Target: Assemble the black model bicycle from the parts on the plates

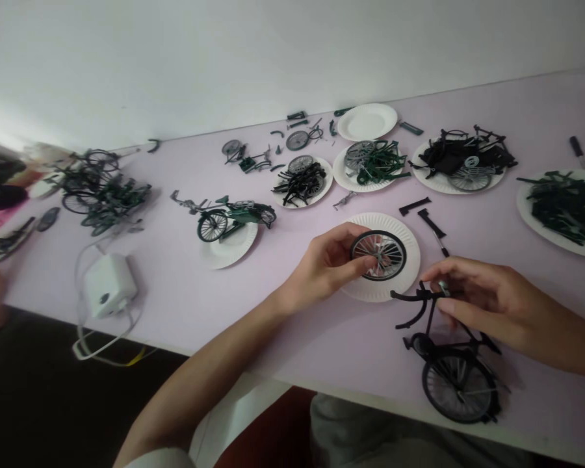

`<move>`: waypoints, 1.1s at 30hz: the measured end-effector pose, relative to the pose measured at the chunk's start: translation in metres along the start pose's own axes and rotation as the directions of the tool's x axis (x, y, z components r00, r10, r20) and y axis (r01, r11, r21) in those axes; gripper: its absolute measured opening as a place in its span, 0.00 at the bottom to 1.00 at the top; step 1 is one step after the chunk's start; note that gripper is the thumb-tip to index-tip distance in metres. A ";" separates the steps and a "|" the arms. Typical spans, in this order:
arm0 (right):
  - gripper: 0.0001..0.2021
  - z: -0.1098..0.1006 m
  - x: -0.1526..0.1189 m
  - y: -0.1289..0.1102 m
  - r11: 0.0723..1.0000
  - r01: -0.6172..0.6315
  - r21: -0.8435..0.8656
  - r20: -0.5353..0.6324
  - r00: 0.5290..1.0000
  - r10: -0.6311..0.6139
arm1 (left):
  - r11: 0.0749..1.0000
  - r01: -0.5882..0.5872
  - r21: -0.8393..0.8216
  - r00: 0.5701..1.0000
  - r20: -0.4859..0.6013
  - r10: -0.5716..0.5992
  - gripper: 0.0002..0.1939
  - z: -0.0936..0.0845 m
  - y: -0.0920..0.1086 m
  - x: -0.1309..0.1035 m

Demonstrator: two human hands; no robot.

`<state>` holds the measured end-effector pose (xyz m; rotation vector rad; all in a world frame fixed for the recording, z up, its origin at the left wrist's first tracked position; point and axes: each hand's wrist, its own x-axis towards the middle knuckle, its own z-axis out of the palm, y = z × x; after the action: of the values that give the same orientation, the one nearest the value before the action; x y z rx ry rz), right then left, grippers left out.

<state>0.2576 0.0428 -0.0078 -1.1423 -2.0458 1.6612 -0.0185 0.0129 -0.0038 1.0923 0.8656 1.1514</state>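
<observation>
Two hands in work, both gripping. Our right hand (pixel 492 299) pinches the upper part of a black bike frame (pixel 431 316); its mounted wheel (pixel 461 387) sits right by the table's near edge, so there's little margin on that side. Our left hand (pixel 338 263) holds a loose wheel (pixel 396 251) by thumb and fingers, tilted, over a fluted paper plate (pixel 411 270). Between that plate and the near edge, we see a strip of bare tabletop (pixel 341 344) that gives us some room to move.

Surface is flat, pale lilac, matte. Near its left side we have a glossy white box (pixel 110 284) with looped cable. Just past our right hand: a dark-handled tool (pixel 432 223) with a thin metal shaft, and a flat black strip (pixel 414 206).

Farther out, a green model bike (pixel 244 211) rests on a small plate (pixel 246 250); left of it, a tangled bike pile (pixel 102 195). Beyond, plates carry heaps of black parts (pixel 302 182) and green parts (pixel 377 162), slim and plastic-looking, plus spoked wheels. One round white plate (pixel 368 121) sits at the back, near a smooth pale wall (pixel 273 58).
</observation>
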 end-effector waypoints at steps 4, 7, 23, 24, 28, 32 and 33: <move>0.18 -0.005 0.002 0.006 0.994 -0.048 0.099 0.052 0.998 0.043 | 1.000 0.027 -0.013 0.999 0.023 -0.026 0.14 0.000 -0.004 -0.001; 0.16 -0.007 0.006 0.007 0.997 -0.041 0.071 0.055 0.998 0.038 | 1.000 0.026 0.009 0.999 0.048 -0.026 0.15 0.000 -0.005 -0.002; 0.16 -0.007 0.003 -0.009 0.953 -0.212 0.219 0.213 0.963 0.165 | 0.685 -0.483 0.545 0.875 0.326 0.357 0.02 -0.003 -0.002 -0.007; 0.17 -0.006 0.003 -0.012 0.936 -0.233 0.266 0.201 0.962 0.182 | 0.578 -0.573 0.581 0.819 0.379 0.431 0.05 -0.003 -0.002 -0.007; 0.18 -0.005 0.005 -0.016 0.890 -0.244 0.385 0.140 0.969 0.205 | 0.277 -0.723 0.633 0.651 0.488 0.582 0.11 -0.004 0.001 -0.007; 0.20 -0.007 0.009 -0.013 0.865 -0.248 0.437 0.179 0.966 0.186 | 0.164 -0.749 0.642 0.582 0.519 0.626 0.07 -0.003 0.000 -0.006; 0.21 -0.007 0.010 -0.013 0.858 -0.262 0.442 0.187 0.962 0.198 | 0.139 -0.750 0.647 0.571 0.526 0.631 0.06 -0.003 0.000 -0.006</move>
<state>0.2507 0.0544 0.0040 -1.1558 -1.4838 2.2437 -0.0222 0.0075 -0.0048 2.6137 0.7994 1.3933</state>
